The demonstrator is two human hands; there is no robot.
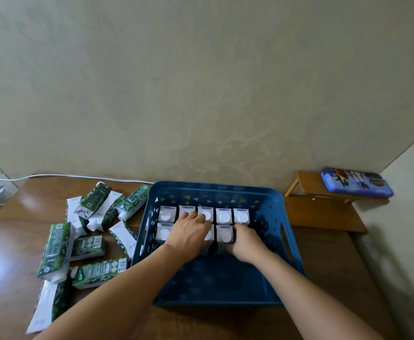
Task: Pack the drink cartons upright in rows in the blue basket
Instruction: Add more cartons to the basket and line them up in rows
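Note:
The blue basket (290, 244) stands on the wooden table. Inside it, white-topped drink cartons (224, 217) stand upright in two rows against the far wall. The back row holds several, and the front row is shorter. My left hand (188, 235) lies palm-down over the front row's second carton, with its fingertips curled into the gap between the rows. My right hand (246, 239) is closed at the right end of the front row, beside a front-row carton (225, 236). What it grips is hidden under it. Several green-and-white cartons (55, 246) lie loose on the table left of the basket.
A white cable (54, 176) runs along the table's back edge by the wall. At the right, a small wooden stand (311, 185) carries a blue printed case (355, 182). The near half of the basket floor (215, 280) is bare.

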